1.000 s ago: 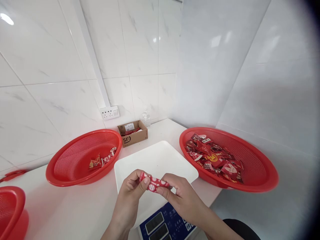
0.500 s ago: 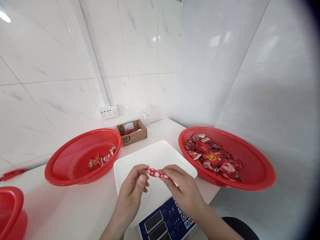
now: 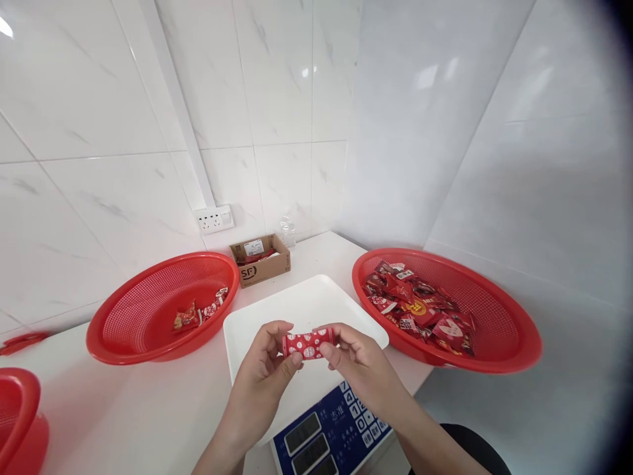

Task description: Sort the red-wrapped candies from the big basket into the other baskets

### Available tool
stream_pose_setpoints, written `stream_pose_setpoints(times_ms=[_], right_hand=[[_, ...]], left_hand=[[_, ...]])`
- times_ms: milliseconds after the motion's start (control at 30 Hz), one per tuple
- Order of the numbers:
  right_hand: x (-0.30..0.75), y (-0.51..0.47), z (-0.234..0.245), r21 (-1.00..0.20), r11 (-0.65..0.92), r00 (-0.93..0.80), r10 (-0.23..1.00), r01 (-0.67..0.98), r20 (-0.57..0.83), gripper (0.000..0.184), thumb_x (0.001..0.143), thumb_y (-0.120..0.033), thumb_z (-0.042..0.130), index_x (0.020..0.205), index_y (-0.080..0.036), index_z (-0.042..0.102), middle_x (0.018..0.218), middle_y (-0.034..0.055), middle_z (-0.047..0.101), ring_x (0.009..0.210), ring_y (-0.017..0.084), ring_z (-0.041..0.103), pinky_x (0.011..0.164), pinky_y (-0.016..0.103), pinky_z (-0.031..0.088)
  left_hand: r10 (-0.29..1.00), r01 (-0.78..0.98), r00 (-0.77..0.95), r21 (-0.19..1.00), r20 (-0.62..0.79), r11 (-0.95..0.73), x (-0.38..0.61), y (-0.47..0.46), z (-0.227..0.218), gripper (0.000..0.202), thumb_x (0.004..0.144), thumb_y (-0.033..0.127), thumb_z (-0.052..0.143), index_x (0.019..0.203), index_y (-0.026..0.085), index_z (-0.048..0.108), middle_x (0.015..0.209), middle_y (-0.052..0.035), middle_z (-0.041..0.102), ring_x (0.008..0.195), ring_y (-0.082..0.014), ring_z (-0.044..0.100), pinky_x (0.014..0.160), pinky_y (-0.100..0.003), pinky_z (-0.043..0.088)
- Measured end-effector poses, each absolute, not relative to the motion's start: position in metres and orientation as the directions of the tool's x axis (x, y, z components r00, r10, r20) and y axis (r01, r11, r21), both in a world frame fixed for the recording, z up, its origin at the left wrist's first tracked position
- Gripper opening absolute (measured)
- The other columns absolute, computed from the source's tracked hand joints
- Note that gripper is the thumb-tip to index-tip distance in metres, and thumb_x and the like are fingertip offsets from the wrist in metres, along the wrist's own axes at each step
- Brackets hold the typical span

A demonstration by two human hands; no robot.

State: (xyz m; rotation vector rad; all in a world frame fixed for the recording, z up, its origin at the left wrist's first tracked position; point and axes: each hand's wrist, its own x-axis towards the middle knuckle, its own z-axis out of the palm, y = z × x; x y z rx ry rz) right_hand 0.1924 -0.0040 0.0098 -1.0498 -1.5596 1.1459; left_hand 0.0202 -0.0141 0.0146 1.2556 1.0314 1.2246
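Observation:
A small red candy packet (image 3: 304, 344) with white round prints is stretched level between my two hands. Its left end is pinched by my left hand (image 3: 267, 376), thumb in front and fingers behind. My right hand (image 3: 359, 366) grips the right end the same way. Both hands hover over the white pan of a weighing scale (image 3: 316, 297). Below them shows the scale's blue panel (image 3: 341, 422) with displays and number keys, partly covered by my right forearm.
To the right stands a red sieve basket (image 3: 504, 330) heaped with red wrapped packets. Another red basket (image 3: 143, 310) on the left holds a few packets. Behind the scale sits a cardboard box (image 3: 267, 269) beside clear plastic (image 3: 287, 231). Part of a third basket (image 3: 24, 396) shows lower left.
The packet has been turned so its broad printed face shows, where before it was seen nearly edge-on. My left thumb has closed onto its left end. The view has shifted slightly.

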Motion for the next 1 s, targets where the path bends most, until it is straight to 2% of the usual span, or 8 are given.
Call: stream_pose_setpoints(times_ms=[67, 133, 233, 433, 633, 800, 1000], right_hand=[[0.1918, -0.0036, 0.0112, -0.97, 0.21, -0.219, 0.959, 0.124, 0.18, 0.026, 0.083, -0.044, 0.055, 0.083, -0.019, 0.059, 0.077, 0.001, 0.061, 0.068, 0.013, 0.052, 0.063, 0.027, 0.044], [0.1912, -0.0037, 0.0114, -0.97, 0.209, -0.202, 0.963, 0.128, 0.181, 0.025, 0.083, -0.042, 0.055, 0.078, -0.018, 0.058, 0.073, 0.0001, 0.06, 0.067, 0.013, 0.051, 0.063, 0.027, 0.042], [0.1911, -0.0047, 0.0111, -0.97, 0.21, -0.21, 0.961, 0.125, 0.181, 0.024, 0.083, -0.042, 0.055, 0.081, -0.019, 0.059, 0.074, 0.0006, 0.06, 0.068, 0.013, 0.051, 0.063, 0.027, 0.042], [0.1906, -0.0047, 0.0107, -0.973, 0.21, -0.249, 0.951, 0.094, 0.181, 0.029, 0.082, -0.046, 0.057, 0.091, -0.019, 0.061, 0.082, 0.0025, 0.062, 0.073, 0.015, 0.053, 0.067, 0.028, 0.043], [0.1904, -0.0042, 0.01, -0.97, 0.189, -0.23, 0.961, 0.155, 0.15, 0.029, 0.081, -0.047, 0.057, 0.086, -0.019, 0.063, 0.076, 0.0022, 0.063, 0.071, 0.015, 0.054, 0.066, 0.028, 0.043], [0.1888, -0.0062, 0.0105, -0.938, 0.291, -0.23, 0.942, 0.19, 0.246, 0.023, 0.083, -0.042, 0.057, 0.078, -0.02, 0.062, 0.075, 0.0013, 0.061, 0.071, 0.014, 0.054, 0.067, 0.027, 0.043], [0.1866, -0.0071, 0.0083, -0.883, 0.435, -0.246, 0.888, 0.177, 0.388, 0.027, 0.086, -0.042, 0.053, 0.071, -0.02, 0.059, 0.071, 0.001, 0.057, 0.066, 0.013, 0.053, 0.062, 0.026, 0.042]], left_hand=[[0.989, -0.078, 0.128, 0.994, 0.08, -0.07, 0.0214, -0.0152, 0.0144, 0.033, 0.074, 0.038, 0.068, 0.101, 0.023, 0.055, 0.08, 0.0014, 0.057, 0.075, -0.0135, 0.054, 0.071, -0.026, 0.047], [0.983, -0.053, 0.17, 0.997, 0.063, -0.054, 0.0213, -0.0151, 0.014, 0.032, 0.075, 0.038, 0.067, 0.101, 0.023, 0.056, 0.083, 0.0003, 0.058, 0.078, -0.0147, 0.054, 0.073, -0.028, 0.046], [0.976, -0.014, 0.212, 0.999, 0.04, -0.038, 0.02, -0.0138, 0.0137, 0.029, 0.076, 0.038, 0.067, 0.098, 0.022, 0.057, 0.086, -0.001, 0.059, 0.08, -0.0158, 0.055, 0.073, -0.028, 0.045], [0.986, -0.03, 0.152, 0.997, 0.07, -0.066, 0.0211, -0.0138, 0.0129, 0.024, 0.073, 0.038, 0.07, 0.087, 0.02, 0.061, 0.074, 0.0002, 0.058, 0.07, -0.0142, 0.051, 0.066, -0.026, 0.043], [0.976, 0.03, 0.211, 0.997, 0.057, -0.065, 0.0217, -0.0159, 0.0145, 0.021, 0.075, 0.036, 0.067, 0.088, 0.022, 0.061, 0.08, -0.0003, 0.059, 0.075, -0.0154, 0.053, 0.069, -0.027, 0.043], [0.971, 0.176, 0.233, 0.979, 0.062, -0.105, 0.0215, -0.0172, 0.02, 0.019, 0.075, 0.035, 0.067, 0.089, 0.023, 0.063, 0.082, -0.0006, 0.062, 0.077, -0.0163, 0.052, 0.073, -0.028, 0.041], [0.973, 0.15, 0.207, 0.98, 0.099, -0.132, 0.0226, -0.0169, 0.0174, 0.018, 0.076, 0.039, 0.066, 0.079, 0.021, 0.063, 0.075, -0.0013, 0.061, 0.073, -0.0165, 0.05, 0.07, -0.028, 0.039]])
